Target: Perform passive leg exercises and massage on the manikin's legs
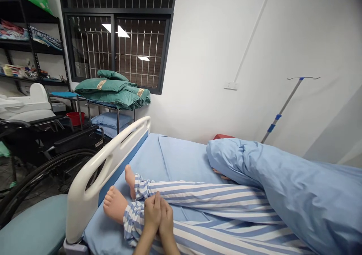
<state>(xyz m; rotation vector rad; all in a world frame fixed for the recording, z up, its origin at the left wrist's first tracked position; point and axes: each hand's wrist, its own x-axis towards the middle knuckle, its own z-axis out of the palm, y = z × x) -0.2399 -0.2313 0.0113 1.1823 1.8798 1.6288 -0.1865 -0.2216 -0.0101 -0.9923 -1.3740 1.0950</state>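
On the blue bed sheet (186, 153) lie two legs in blue-and-white striped trousers (203, 194), with smooth, manikin-like bare feet. The nearer foot (114, 204) and the farther foot (130, 179) point toward the bed's end board. My left hand (152, 211) and my right hand (166, 217) are side by side, touching, over the nearer shin just above its cuff. Their fingers are pressed together and bent down at the knuckles. The fingertips are hidden, so I cannot tell whether they grip the trouser leg.
A blue quilt (283, 183) covers the upper legs at right. The white end board (93, 179) bounds the bed at left, beside a wheelchair (70, 149) and a teal padded seat (36, 225). Green cushions (118, 91) are piled behind. An IV pole (283, 110) stands beyond the bed.
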